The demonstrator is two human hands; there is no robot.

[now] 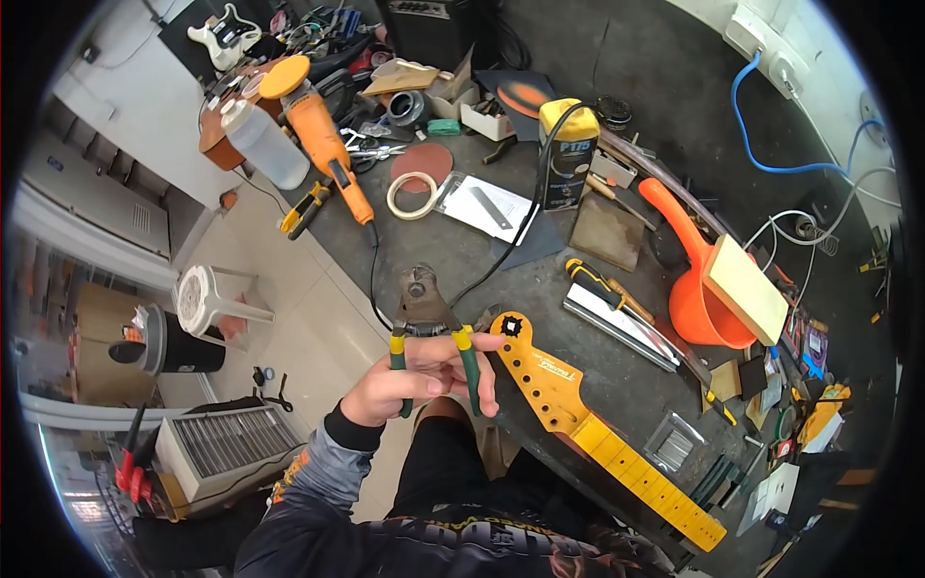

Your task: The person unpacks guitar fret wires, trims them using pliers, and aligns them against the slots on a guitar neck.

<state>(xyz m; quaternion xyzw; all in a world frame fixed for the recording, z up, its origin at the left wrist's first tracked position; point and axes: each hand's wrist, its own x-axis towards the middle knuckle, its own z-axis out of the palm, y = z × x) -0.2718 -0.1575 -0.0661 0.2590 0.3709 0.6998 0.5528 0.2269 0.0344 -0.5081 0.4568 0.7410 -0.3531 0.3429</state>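
My left hand point(434, 374) is closed around end nippers point(420, 306) with green and yellow handles. Their metal jaws point away from me, and the two handles stand spread apart between my thumb and fingers. Just right of my fingertips lies a yellow guitar neck point(617, 453), its headstock point(545, 378) towards my hand and its dark-dotted fingerboard running to the lower right. Round tuner holes show in the headstock, with a black piece point(513, 326) at its tip. My right hand is out of view.
On the dark workbench point(462, 217) are an orange polisher point(323, 140) with its cord, masking tape point(412, 196), a yellow-topped can point(568, 154), screwdrivers point(607, 289) and an orange dipper point(694, 299) with a yellow block point(747, 289). A white stool point(202, 297) stands left.
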